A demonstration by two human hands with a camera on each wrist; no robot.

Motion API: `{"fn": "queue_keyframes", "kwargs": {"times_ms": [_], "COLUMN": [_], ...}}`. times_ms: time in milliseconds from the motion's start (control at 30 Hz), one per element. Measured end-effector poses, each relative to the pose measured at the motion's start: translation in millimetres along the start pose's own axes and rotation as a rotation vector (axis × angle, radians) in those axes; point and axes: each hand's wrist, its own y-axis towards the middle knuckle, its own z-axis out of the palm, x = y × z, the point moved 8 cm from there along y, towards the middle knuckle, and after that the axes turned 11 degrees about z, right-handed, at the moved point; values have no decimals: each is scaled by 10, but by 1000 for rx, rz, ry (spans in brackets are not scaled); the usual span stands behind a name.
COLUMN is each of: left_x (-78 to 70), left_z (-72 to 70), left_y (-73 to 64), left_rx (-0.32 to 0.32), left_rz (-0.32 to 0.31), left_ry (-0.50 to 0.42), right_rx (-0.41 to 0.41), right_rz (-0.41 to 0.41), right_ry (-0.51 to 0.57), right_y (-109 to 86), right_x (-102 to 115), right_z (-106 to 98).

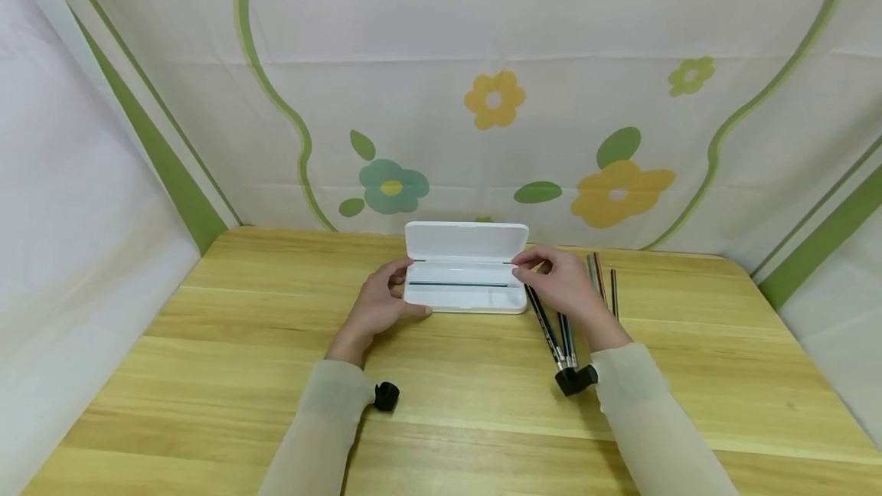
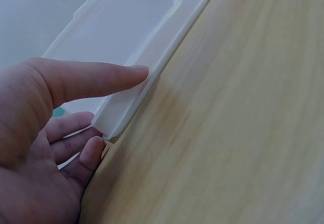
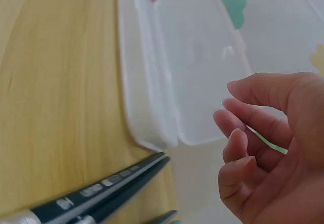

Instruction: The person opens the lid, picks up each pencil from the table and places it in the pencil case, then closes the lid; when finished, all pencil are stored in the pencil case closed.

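Observation:
A white pencil case (image 1: 466, 300) lies on the table with its lid (image 1: 466, 240) raised at the back. Lengthwise inside it is one thin dark pencil (image 1: 458, 284). My left hand (image 1: 379, 301) grips the case's left end, its thumb (image 2: 116, 77) along the front edge and the other fingers round the end. Above the case's right end is my right hand (image 1: 561, 282), its fingers (image 3: 258, 115) loosely bent with nothing between them. Several dark pencils (image 1: 544, 327) lie beside the case, partly under the right hand; silver lettering marks one pencil (image 3: 96, 188).
More pencils (image 1: 599, 278), one of them reddish, lie past the right hand, partly hidden by it. The wooden table (image 1: 468, 419) ends at a flower-patterned cloth (image 1: 413, 113) behind the case. Small black devices sit at both wrists.

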Motion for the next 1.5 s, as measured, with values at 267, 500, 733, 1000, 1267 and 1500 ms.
{"fn": "queue_keyframes", "kwargs": {"times_ms": [267, 500, 733, 1000, 1267, 1500], "left_x": [-12, -19, -6, -11, -24, -15], "left_z": [2, 15, 4, 10, 20, 10], "left_y": [-15, -20, -20, -18, -26, -34], "left_rx": [6, 9, 7, 9, 7, 5], "left_rz": [-7, -15, -16, -11, -5, -11], "left_ry": [-2, -15, 0, -8, -8, -5], "right_rx": [-61, -53, -48, -31, -46, -42], "right_rz": [-19, -5, 12, 59, 145, 307], "right_ry": [13, 15, -16, -6, -10, 128], "right_y": [-262, -378, -505, -673, -825, -969], "right_x": [66, -33, -117, -388, -772, -1132], "right_z": [-237, -328, -415, -470, -543, -626]}}
